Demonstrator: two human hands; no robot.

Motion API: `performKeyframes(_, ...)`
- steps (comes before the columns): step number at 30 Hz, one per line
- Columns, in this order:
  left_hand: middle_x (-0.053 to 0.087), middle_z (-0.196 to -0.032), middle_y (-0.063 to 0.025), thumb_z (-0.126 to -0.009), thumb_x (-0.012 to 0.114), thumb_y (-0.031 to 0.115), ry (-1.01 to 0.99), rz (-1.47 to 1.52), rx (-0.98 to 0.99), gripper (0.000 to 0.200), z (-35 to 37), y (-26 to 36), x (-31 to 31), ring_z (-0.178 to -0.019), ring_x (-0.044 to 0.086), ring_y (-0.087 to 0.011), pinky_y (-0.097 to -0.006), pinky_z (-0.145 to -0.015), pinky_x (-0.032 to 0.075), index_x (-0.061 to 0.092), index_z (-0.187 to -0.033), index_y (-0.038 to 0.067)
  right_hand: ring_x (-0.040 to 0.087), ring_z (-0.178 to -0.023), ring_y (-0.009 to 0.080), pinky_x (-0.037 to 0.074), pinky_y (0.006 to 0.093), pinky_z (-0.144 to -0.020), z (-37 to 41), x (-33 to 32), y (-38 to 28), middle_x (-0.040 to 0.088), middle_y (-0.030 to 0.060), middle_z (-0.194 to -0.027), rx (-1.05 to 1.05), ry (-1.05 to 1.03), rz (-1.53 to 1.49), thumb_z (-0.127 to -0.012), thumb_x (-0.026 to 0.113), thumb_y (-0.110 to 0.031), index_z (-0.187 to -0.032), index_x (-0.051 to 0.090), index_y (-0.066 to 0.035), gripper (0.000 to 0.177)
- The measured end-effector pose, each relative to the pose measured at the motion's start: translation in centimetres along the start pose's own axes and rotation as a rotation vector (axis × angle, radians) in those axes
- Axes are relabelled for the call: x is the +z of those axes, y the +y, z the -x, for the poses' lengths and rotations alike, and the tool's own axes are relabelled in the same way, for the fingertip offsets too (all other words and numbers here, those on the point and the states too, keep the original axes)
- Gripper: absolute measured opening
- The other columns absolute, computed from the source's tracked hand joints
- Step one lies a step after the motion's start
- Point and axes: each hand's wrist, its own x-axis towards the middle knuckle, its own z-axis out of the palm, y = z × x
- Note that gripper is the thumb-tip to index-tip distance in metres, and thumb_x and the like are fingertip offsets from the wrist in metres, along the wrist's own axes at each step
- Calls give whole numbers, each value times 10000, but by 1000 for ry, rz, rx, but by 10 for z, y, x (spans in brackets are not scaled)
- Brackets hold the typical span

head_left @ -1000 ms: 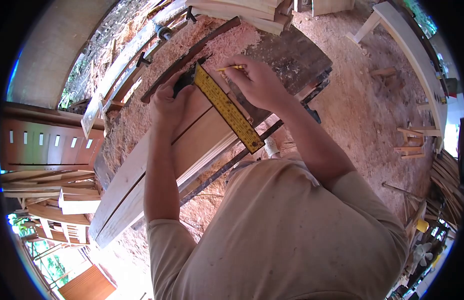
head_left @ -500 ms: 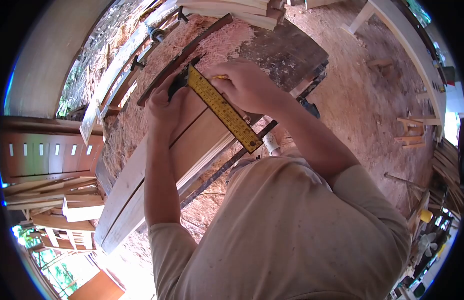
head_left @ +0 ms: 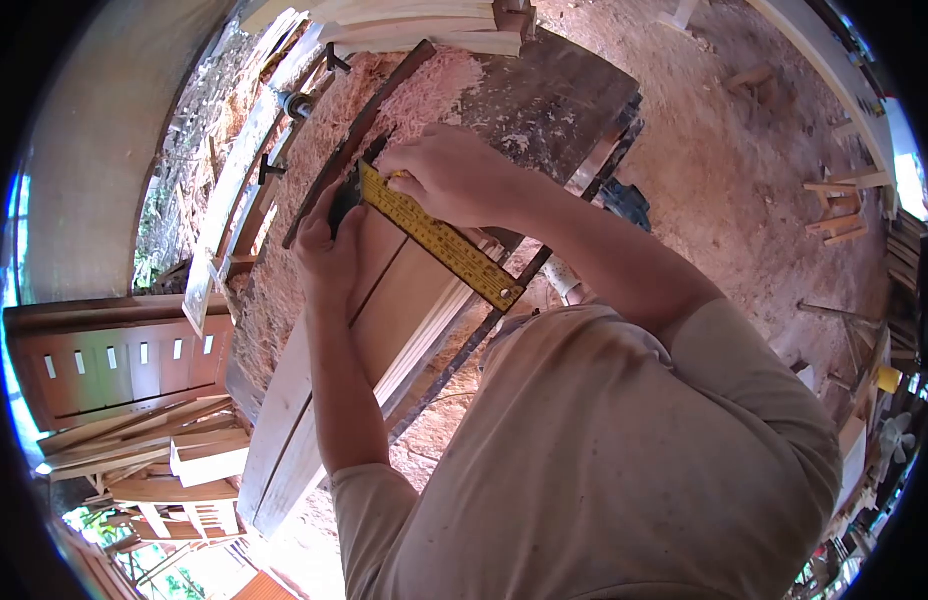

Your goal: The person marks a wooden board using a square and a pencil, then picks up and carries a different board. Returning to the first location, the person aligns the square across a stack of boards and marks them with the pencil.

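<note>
A try square with a yellow, scale-marked blade (head_left: pixel 439 237) lies across light wooden boards (head_left: pixel 402 298) set side by side. Its dark stock (head_left: pixel 345 197) sits at the boards' far side, and my left hand (head_left: pixel 327 243) is closed around it. Close to the stock end of the blade, my right hand (head_left: pixel 462 180) is pinched on a thin yellow pencil (head_left: pixel 398 174), mostly covered by the fingers. The pencil's tip cannot be made out.
A dark bar (head_left: pixel 359 140) runs along the worktable (head_left: pixel 569 90), which carries pink wood shavings (head_left: pixel 431 90). Planks (head_left: pixel 414 22) are stacked at its far end. Panelled wood (head_left: pixel 134 355) and offcuts (head_left: pixel 149 440) stand at left. A small wooden stool (head_left: pixel 834 205) is at right.
My right hand has moved along the blade toward the stock. The square still lies across the boards in my left hand. The whole view has shifted and turned slightly.
</note>
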Motion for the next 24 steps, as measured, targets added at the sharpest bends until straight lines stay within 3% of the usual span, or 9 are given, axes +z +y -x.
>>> performKeyframes(4,724,-1158,-212,-842,817,201,16,7,72,401,1,-2,-1,-934,727,-269,-343,-844,545,729,-1176,-1,631,-931,342,492,462,-858,17,-19,-10,689,132,-876,29,-91,-3,-949,655,-190,-1077,702,-74,180)
performKeyframes(8,728,-1164,-202,-837,822,196,12,-13,5,396,2,3,-3,-926,726,-263,-341,-836,545,733,-1165,-5,630,-919,349,489,462,-834,29,-48,-17,678,146,-839,132,-233,-116,-948,652,-185,-1069,706,-74,173)
performKeyframes(11,729,-1163,-198,-836,823,207,18,7,32,384,0,-3,-2,-919,727,-255,-344,-833,545,740,-1147,-4,650,-889,359,498,466,-805,20,-44,-12,689,153,-846,51,-52,-187,-945,647,-188,-1076,705,-74,183)
performKeyframes(14,735,-1130,-200,-838,820,215,15,-25,145,405,-2,-3,-1,-918,728,-247,-345,-832,545,734,-1180,17,672,-860,364,508,468,-780,2,-21,0,703,159,-869,77,2,-174,-955,633,-197,-1080,704,-65,195)
performKeyframes(16,738,-1101,-197,-844,813,208,-14,-14,9,430,1,8,-4,-902,727,-239,-345,-825,547,717,-1219,21,678,-853,362,513,467,-772,-3,-12,2,705,164,-872,123,-30,-163,-961,627,-201,-1086,703,-64,200)
performKeyframes(18,741,-1086,-191,-845,811,205,-7,-19,35,442,0,3,-3,-892,725,-235,-344,-819,547,710,-1240,31,684,-845,361,517,467,-764,0,-6,7,707,168,-874,167,-68,-153,-967,622,-205,-1092,702,-63,206)
performKeyframes(20,743,-1071,-185,-847,809,202,2,-25,48,456,1,3,-3,-881,724,-231,-343,-812,548,702,-1260,41,679,-846,368,514,473,-776,7,-1,13,704,178,-869,-41,15,-149,-977,614,-219,-1106,704,-68,218)
performKeyframes(22,737,-1165,-165,-873,788,201,-40,6,-10,427,3,10,-6,-976,705,-154,-297,-856,528,702,-1249,16,677,-846,369,512,476,-779,20,-21,0,705,179,-869,1,-35,-123,-971,622,-219,-1095,705,-70,211)
performKeyframes(24,742,-1118,-172,-862,797,199,-13,3,66,435,1,-7,-2,-933,718,-182,-312,-835,536,704,-1253,34,676,-846,370,510,479,-782,30,-33,-6,705,181,-868,44,-78,-95,-965,629,-219,-1084,706,-71,205)
